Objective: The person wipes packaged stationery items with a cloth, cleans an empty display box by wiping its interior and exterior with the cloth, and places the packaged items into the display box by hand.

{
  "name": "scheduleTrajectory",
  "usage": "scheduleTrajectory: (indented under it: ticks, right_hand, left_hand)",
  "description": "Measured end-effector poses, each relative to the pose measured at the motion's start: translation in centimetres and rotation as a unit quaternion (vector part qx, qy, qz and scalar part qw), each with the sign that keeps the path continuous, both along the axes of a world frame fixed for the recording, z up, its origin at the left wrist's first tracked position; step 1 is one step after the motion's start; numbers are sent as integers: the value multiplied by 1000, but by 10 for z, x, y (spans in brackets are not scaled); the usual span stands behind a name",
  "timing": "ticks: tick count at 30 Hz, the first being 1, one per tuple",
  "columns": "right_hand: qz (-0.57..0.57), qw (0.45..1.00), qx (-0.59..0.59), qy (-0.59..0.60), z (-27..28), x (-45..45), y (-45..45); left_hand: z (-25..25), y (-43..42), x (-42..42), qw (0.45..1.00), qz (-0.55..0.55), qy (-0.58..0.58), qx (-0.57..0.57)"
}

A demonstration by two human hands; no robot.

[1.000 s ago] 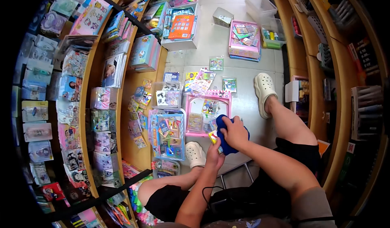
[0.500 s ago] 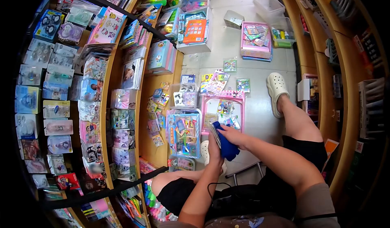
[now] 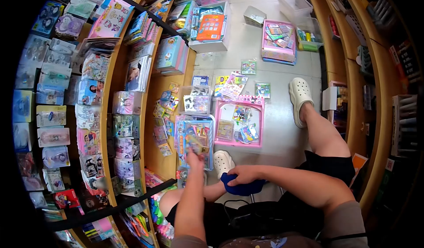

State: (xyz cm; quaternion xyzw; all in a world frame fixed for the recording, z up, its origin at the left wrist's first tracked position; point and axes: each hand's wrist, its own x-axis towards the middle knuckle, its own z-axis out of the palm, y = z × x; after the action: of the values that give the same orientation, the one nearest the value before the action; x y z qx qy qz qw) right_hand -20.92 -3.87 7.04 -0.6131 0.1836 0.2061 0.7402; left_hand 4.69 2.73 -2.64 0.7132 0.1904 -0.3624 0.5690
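Note:
My left hand [image 3: 194, 160] is over the near end of a blue-edged bin [image 3: 209, 159] filled with small colourful packets. Its fingers are closed on a small flat packet [image 3: 193, 143], blurred by motion. My right hand [image 3: 245, 174] grips a bunched blue cloth [image 3: 242, 188] above my lap. Just ahead, a pink-rimmed tray [image 3: 259, 135] holds several small packets. A clear box [image 3: 193, 111] with black-and-white packets stands behind the blue-edged bin.
Shelves of packaged goods [image 3: 90, 135] line the left; another shelf [image 3: 353, 115] runs along the right. Farther ahead are a white box [image 3: 212, 49] and a pink box [image 3: 279, 55]. Loose packets [image 3: 234, 84] lie on the floor. My white clogs [image 3: 301, 95] flank the pink tray.
My left hand has moved from the blue cloth leftward to the blue-edged bin, carrying the flat packet. My right hand has lowered toward my lap, still with the cloth.

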Motion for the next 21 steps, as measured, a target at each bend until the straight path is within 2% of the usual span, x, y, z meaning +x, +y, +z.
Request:
scheduleTrajectory:
  ticks: [2, 4, 6, 7, 9, 10, 11, 13, 14, 16, 19, 21]
  right_hand:
    - [-4, 999, -33, 0, -13, 1, 1]
    - [-17, 998, -51, 11, -12, -2, -3]
    - [-29, 998, -58, 23, -11, -4, -3]
    - [-33, 997, -62, 27, -12, -4, -1]
    - [-30, 996, -66, 45, -10, -3, 0]
    - [-23, 996, -67, 60, -2, -4, -1]
    - [-21, 995, -69, 63, -3, -5, 2]
    - [-6, 993, -81, 83, 1, -6, 3]
    - [2, 992, -91, 90, 3, -8, 3]
    - [19, 988, -113, 104, 7, -11, 4]
    - [39, 979, -142, 144, 8, -17, 1]
    - [33, 974, -145, 170, 3, -22, -2]
  left_hand:
    - [-3, 4, 55, 998, 57, 8, -41]
    - [20, -9, 94, 974, 65, 14, -217]
    - [60, -36, 92, 986, 159, 0, -40]
    - [45, -31, 104, 994, 110, -26, 5]
    - [-17, -22, 129, 993, 7, -77, 91]
    - [-51, -20, 124, 981, -117, -133, 76]
    - [-80, -21, 104, 951, -240, -184, 58]
    - [-100, -42, 34, 882, -419, -178, 118]
    - [-127, -43, -1, 838, -469, -252, 117]
    - [-132, -53, -73, 801, -530, -264, 90]
    - [-155, -64, -136, 818, -502, -189, 207]
    - [-181, -66, -151, 819, -484, -218, 218]
